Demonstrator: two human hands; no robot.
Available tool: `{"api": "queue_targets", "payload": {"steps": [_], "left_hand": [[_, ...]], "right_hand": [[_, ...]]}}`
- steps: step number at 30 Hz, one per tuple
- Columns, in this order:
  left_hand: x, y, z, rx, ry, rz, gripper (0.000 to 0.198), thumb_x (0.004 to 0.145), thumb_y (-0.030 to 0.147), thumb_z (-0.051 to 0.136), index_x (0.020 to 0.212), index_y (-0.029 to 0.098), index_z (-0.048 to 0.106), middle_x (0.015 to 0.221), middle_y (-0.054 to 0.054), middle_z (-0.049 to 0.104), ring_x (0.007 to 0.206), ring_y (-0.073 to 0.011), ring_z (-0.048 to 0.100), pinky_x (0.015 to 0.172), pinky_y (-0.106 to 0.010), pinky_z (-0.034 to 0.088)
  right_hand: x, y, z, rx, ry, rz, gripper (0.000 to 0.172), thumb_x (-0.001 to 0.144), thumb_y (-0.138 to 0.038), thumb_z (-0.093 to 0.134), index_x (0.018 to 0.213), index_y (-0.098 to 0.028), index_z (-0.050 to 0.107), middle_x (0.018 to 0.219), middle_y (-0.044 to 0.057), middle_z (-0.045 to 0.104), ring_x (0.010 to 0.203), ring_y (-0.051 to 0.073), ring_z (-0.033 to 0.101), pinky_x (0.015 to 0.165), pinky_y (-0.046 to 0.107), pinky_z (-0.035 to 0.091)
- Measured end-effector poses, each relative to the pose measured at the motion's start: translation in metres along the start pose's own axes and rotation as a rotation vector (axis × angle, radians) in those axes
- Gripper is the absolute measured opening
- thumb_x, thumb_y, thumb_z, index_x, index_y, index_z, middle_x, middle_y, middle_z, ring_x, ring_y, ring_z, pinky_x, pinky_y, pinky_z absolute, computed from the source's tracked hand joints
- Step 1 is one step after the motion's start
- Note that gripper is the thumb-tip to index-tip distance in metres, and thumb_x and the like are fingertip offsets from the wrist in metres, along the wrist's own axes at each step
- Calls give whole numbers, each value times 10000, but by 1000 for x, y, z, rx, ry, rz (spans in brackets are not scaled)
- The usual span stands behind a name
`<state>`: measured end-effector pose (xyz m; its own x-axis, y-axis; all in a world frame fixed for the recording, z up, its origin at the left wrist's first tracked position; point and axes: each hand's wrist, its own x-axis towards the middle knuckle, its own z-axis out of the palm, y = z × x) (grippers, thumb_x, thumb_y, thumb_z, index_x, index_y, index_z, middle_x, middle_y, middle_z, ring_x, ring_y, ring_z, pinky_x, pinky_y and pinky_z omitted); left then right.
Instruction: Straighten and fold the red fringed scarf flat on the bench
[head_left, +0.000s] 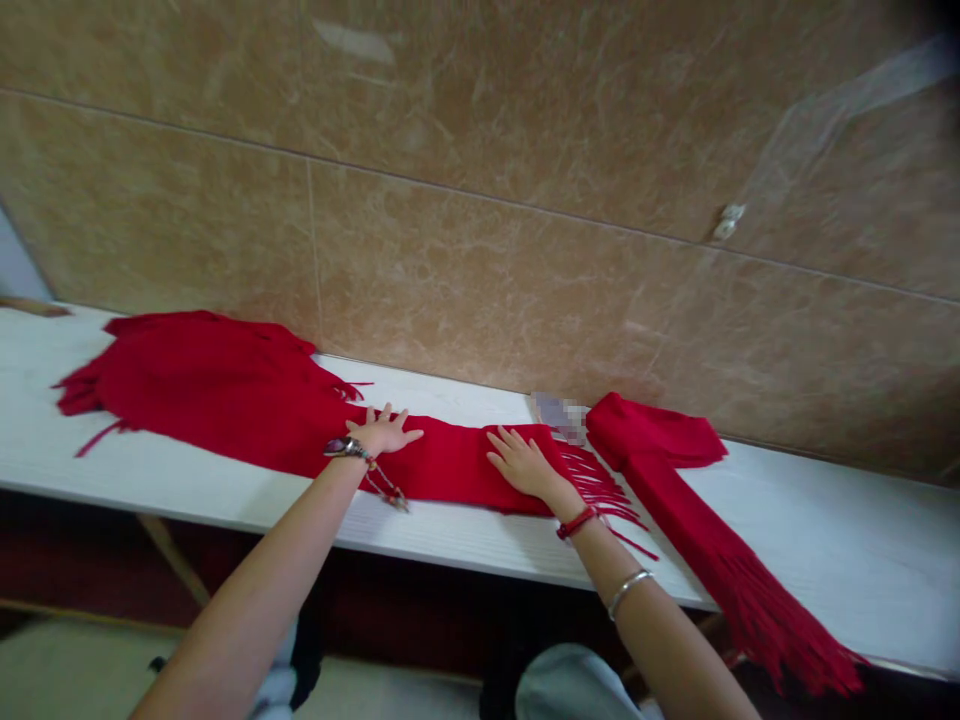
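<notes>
A red fringed scarf [450, 462] lies stretched along the white table, its fringe pointing right. My left hand [384, 432] rests flat on its middle part, fingers spread, holding nothing. Near the fringed end, my right hand [523, 464] also presses flat on the cloth with its fingers out. To the left the cloth runs into a rumpled red heap [210, 375]; whether that is one piece or several I cannot tell. Another red scarf [675, 500] lies on the right, folded over at the top, its fringe hanging past the front edge.
The long, narrow white table [840, 540] stands against a brown tiled wall [480, 280]. A small greyish item [559, 415], partly blurred, lies by the wall between the two scarves. A whitish knob [727, 221] is on the wall at right. My knees are below the front edge.
</notes>
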<state>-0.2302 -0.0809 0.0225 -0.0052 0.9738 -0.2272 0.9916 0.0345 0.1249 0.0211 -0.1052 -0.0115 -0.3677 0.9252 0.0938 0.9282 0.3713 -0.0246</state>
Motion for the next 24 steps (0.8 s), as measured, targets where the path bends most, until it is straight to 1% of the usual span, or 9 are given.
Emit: {"api": "queue_targets", "payload": {"steps": [3,6,10,14,16,18,20,22,24], "left_hand": [[-7,-32,6,7,12,-25,756,771,695,189,1410,295,145,1483,-48,17,1324,-397,9,928,-707,127],[-11,-52,14,2,72,-49,741,775,691,152,1409,307,145,1486,-50,26,1324,-399,3,906,-726,127],[-10,-70,22,-13,157,-105,763,764,711,142,1411,306,140,1489,-50,-17,1323,-402,-10,922,-711,133],[-15,-78,20,-8,223,-109,749,792,679,174,1419,274,111,1488,-75,-50,1321,-408,-19,934,-687,161],[-22,-74,14,39,203,-17,751,795,650,272,1419,264,112,1488,-94,-36,1325,-395,-29,955,-664,147],[-32,-65,8,94,140,179,770,766,604,418,1411,277,154,1490,-97,34,1335,-366,2,998,-602,146],[-43,-53,1,109,63,415,746,740,532,512,1390,300,229,1472,-77,164,1330,-315,135,1035,-485,196],[-50,-41,-4,103,17,588,674,742,423,543,1361,292,310,1413,-57,307,1277,-247,290,1032,-351,257],[-51,-31,-6,121,16,671,611,745,269,530,1334,267,367,1337,-46,413,1218,-198,374,1014,-272,283]], "right_hand": [[0,6,6,-21,12,14,478,915,-357,295,1367,-203,313,1444,91,260,1315,276,223,1004,528,258],[0,9,9,-31,36,17,477,913,-372,292,1367,-226,312,1441,79,271,1311,269,237,1002,529,261],[0,14,12,-42,46,30,479,919,-375,277,1374,-229,294,1443,78,267,1309,271,241,996,531,266],[-1,27,14,-54,29,78,472,924,-356,278,1374,-214,294,1444,82,262,1309,269,242,998,533,262],[-2,33,14,-52,25,101,465,925,-345,282,1370,-210,302,1442,85,268,1308,267,245,1000,536,258],[-2,35,10,-39,29,122,460,921,-342,299,1358,-201,329,1433,93,287,1303,275,255,1001,543,252],[-2,28,3,-14,60,117,468,902,-336,350,1337,-163,369,1413,119,323,1293,286,275,1008,532,253],[-3,11,-8,29,115,38,483,874,-320,407,1311,-115,405,1382,151,368,1278,277,308,1024,483,265],[-4,-12,-19,112,148,-146,484,858,-318,429,1297,-115,425,1358,144,407,1255,236,356,1031,405,290]]}}
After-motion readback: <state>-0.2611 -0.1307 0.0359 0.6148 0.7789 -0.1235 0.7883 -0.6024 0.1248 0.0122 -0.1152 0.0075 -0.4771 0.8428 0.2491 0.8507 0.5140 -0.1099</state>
